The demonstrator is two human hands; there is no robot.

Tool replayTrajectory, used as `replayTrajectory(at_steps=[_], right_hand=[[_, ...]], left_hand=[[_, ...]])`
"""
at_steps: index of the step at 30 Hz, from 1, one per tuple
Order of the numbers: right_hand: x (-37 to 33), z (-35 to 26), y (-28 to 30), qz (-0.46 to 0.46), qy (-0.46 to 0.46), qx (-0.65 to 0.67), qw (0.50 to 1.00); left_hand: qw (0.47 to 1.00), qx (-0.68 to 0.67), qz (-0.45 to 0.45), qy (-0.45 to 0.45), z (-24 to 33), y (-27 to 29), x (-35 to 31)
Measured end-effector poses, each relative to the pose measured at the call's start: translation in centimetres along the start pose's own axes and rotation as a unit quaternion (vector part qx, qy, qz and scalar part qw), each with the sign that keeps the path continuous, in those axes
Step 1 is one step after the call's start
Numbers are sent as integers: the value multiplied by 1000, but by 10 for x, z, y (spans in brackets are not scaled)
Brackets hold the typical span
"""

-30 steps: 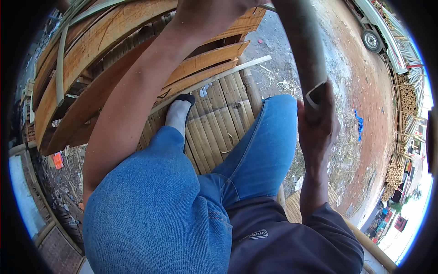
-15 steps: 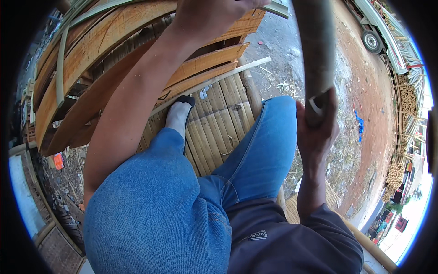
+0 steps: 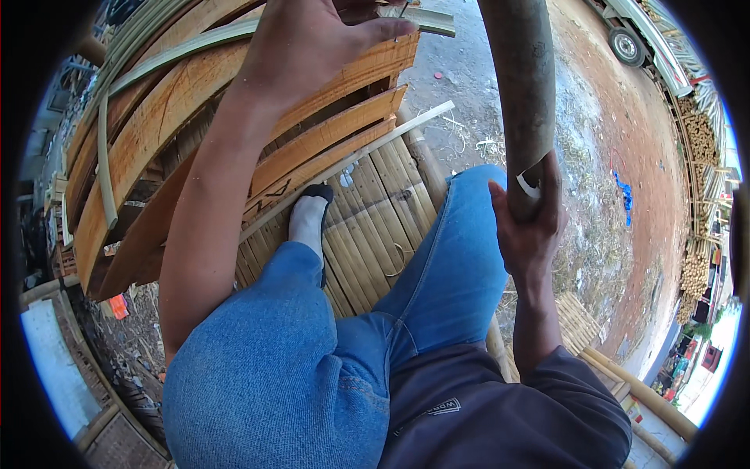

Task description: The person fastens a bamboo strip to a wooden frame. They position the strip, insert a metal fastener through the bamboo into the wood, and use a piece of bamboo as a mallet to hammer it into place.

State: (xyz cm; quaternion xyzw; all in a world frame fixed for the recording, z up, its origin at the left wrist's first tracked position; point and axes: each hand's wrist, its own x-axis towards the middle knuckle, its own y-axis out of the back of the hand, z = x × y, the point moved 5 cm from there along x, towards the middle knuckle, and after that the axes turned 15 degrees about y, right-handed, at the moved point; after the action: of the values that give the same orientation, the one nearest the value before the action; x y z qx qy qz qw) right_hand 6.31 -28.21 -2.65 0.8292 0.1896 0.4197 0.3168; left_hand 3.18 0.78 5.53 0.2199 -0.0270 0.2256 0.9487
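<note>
My right hand (image 3: 533, 234) is wrapped round the lower end of a long, slightly curved grey-brown tubular handle (image 3: 525, 86). That end is hollow with a pale-edged notch; the far end runs out of the top of the view. My left hand (image 3: 324, 39) is at the top, over the stacked orange-brown wooden boards (image 3: 328, 129). Its thumb points right, toward a thin dark nail-like pin (image 3: 404, 9) on a pale wooden strip (image 3: 433, 22). The fingers are partly cut off by the upper edge, and seem pinched on the pin.
My foot (image 3: 308, 215) in a dark shoe rests on a split-bamboo platform (image 3: 367, 219) beside the boards. Another pale strip (image 3: 426, 121) lies along the boards' edge. To the right are a dirt path (image 3: 652, 172), a truck wheel (image 3: 626, 47) and stacked poles (image 3: 703, 137).
The view has shifted a little. The tubular handle and my right hand sit slightly further left, and more of my left hand shows, with its thumb now visible beside the pin.
</note>
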Motion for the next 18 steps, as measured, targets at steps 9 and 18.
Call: replayTrajectory(at_steps=[9,18], right_hand=[[-6,6,1,0,-3,-13,1000],[-5,7,-2,-21,-15,11,1000]], left_hand=[[998,-28,-52,-8,1,9,12],[950,210,170,-154,17,22,6]])
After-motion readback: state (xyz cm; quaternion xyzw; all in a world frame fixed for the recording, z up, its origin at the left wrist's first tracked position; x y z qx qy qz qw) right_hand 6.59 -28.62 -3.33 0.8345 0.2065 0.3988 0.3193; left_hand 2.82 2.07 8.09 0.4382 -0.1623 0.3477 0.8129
